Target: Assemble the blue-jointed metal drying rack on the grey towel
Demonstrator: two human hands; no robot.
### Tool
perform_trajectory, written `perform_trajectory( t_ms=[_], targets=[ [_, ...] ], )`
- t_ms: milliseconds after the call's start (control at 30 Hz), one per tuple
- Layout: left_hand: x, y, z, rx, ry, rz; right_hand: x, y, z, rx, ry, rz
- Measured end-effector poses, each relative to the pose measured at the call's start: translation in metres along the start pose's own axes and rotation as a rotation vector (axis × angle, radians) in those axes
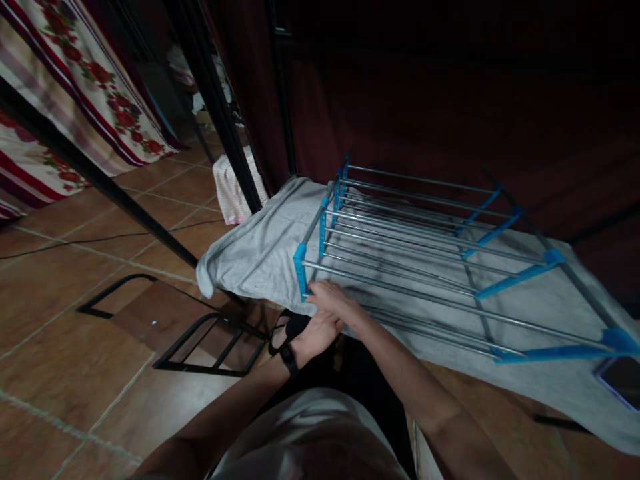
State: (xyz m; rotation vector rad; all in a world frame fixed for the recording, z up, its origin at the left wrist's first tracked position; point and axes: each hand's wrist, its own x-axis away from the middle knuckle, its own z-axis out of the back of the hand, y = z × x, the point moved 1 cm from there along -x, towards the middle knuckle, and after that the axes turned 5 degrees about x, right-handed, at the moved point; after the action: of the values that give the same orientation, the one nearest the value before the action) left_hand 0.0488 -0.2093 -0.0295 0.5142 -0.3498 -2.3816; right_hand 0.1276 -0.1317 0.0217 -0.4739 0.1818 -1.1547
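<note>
A rack of thin metal rods (pixel 400 283) joined by blue plastic brackets lies on a grey cloth (pixel 265 247). At its near left corner, my right hand (pixel 333 299) has its fingers closed by the lower end of a blue bracket (pixel 300 270), where a rod meets it. That rod runs behind the hand, and the fingertips are partly hidden. Just below and touching it is my left hand (pixel 320 330), with a black watch (pixel 289 359) on the wrist. The left fingers are curled, and what they hold, if anything, is hidden.
On the cloth's right edge lies a dark phone-like object (pixel 620 380). A low brown stool with a black metal frame (pixel 210 353) stands on the tiled floor at left. Black posts (pixel 235 147) and a dark red curtain (pixel 400 113) rise behind. A cable (pixel 120 235) crosses the floor.
</note>
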Motion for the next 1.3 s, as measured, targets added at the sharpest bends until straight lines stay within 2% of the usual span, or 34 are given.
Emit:
perform_trajectory(
  t_ms=[67,133,200,300,367,433,567,767,1067,1300],
  targets=[
    [0.019,0.006,0.005,-0.007,0.023,-0.092,0.002,0.004,-0.003,-0.033,0.002,0.012],
    [0.038,0.002,0.01,0.031,0.125,-0.057,0.004,0.006,-0.007,-0.06,0.02,0.041],
    [0.053,-0.012,0.015,0.112,0.311,0.112,0.006,0.008,-0.011,-0.063,0.039,0.081],
    [0.06,-0.046,0.02,0.263,0.624,0.44,0.009,0.006,-0.013,-0.004,0.009,0.131],
    [0.053,-0.067,0.023,0.416,0.699,0.563,0.011,0.004,-0.011,0.056,-0.054,0.146],
    [0.042,-0.083,0.027,0.62,0.629,0.573,0.014,0.002,-0.009,0.103,-0.099,0.152],
    [0.024,-0.1,0.04,0.964,0.34,0.462,0.017,0.001,-0.008,0.143,-0.098,0.16],
    [0.017,-0.118,0.061,1.126,0.075,0.431,0.019,0.002,-0.008,0.161,-0.091,0.179],
    [0.012,-0.128,0.063,1.17,0.042,0.396,0.021,0.001,-0.001,0.128,-0.124,0.18],
    [0.011,-0.128,0.06,1.207,0.066,0.437,0.023,0.001,0.002,0.161,-0.132,0.175]
  ],
)
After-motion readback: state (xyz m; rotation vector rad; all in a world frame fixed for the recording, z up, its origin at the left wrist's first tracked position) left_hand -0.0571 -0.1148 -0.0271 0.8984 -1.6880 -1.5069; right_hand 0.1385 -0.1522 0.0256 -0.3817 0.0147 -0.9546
